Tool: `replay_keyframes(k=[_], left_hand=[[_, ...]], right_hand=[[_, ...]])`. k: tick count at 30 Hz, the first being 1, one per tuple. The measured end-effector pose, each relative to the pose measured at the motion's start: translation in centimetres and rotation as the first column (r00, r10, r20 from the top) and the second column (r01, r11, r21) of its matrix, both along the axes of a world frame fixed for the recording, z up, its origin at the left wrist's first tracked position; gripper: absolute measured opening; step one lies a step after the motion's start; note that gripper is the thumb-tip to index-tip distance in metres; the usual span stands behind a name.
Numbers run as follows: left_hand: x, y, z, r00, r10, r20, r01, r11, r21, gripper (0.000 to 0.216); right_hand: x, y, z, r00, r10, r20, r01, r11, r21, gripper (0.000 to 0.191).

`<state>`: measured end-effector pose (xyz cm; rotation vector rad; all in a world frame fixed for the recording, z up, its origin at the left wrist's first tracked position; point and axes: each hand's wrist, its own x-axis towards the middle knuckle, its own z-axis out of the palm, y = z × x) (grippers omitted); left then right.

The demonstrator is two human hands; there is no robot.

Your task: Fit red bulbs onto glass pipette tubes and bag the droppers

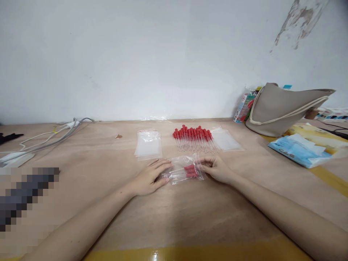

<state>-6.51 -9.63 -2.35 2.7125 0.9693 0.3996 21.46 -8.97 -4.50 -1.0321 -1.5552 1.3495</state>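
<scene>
A clear zip-lock plastic bag (178,179) lies in front of me with red-bulbed droppers (191,170) inside, their thin clear stems pointing left. My left hand (150,177) rests at the bag's left end, thumb and fingers spread apart and touching the plastic. At the opposite end, my right hand (216,168) has its fingers closed on the bag's edge beside the red bulbs. Just beyond the bag, a row of many loose droppers (193,136) lies with bulbs toward the wall.
Flat plastic bags are stacked left (149,143) and right (230,140) of the loose droppers. A grey bag (282,108), a blue tissue pack (299,150) and a bottle-like package (243,107) stand at right. Cables (58,136) run along the left. Yellow tape (179,253) marks the front edge.
</scene>
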Motion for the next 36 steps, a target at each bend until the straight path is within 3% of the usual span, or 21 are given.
replay_keyframes(k=[3, 7, 11, 14, 16, 19, 23, 29, 36], left_hand=[[0.0, 0.0, 0.0, 1.000, 0.000, 0.000, 0.000, 1.000, -0.005, 0.045], [-0.1, 0.0, 0.1, 1.000, 0.000, -0.010, 0.000, 1.000, -0.005, 0.040], [-0.2, 0.0, 0.0, 1.000, 0.007, -0.024, -0.007, 1.000, -0.017, 0.039], [-0.2, 0.1, -0.1, 0.999, 0.007, -0.031, -0.008, 1.000, -0.017, 0.039], [-0.2, 0.2, -0.1, 0.999, 0.007, -0.035, -0.007, 1.000, -0.012, 0.039], [-0.2, 0.1, -0.1, 0.999, 0.001, -0.045, -0.002, 1.000, -0.010, 0.039], [-0.1, 0.1, 0.0, 0.999, -0.007, -0.040, 0.008, 1.000, 0.004, 0.039], [-0.2, 0.2, -0.3, 0.999, -0.016, -0.049, 0.017, 1.000, 0.026, 0.039], [-0.2, 0.2, -0.2, 0.999, -0.018, -0.041, 0.019, 0.999, 0.026, 0.039]], right_hand=[[-0.1, -0.2, 0.3, 0.992, 0.069, -0.102, -0.080, 0.991, -0.107, 0.029], [-0.1, -0.1, 0.3, 0.997, 0.061, -0.048, -0.067, 0.989, -0.135, 0.027], [0.6, 0.9, 0.3, 0.998, 0.023, 0.051, -0.017, 0.994, -0.106, 0.028], [1.3, 2.7, 0.9, 0.970, -0.132, 0.205, 0.127, 0.991, 0.038, 0.022], [1.6, 4.5, 1.6, 0.903, -0.308, 0.301, 0.247, 0.943, 0.223, 0.016], [1.7, 7.9, 2.8, 0.740, -0.551, 0.386, 0.376, 0.814, 0.442, 0.012], [1.4, 12.7, 3.4, 0.565, -0.695, 0.444, 0.510, 0.718, 0.474, 0.027], [0.6, 16.1, 2.8, 0.542, -0.715, 0.442, 0.587, 0.698, 0.410, 0.015], [1.4, 14.3, 4.3, 0.562, -0.780, 0.275, 0.657, 0.623, 0.425, 0.025]])
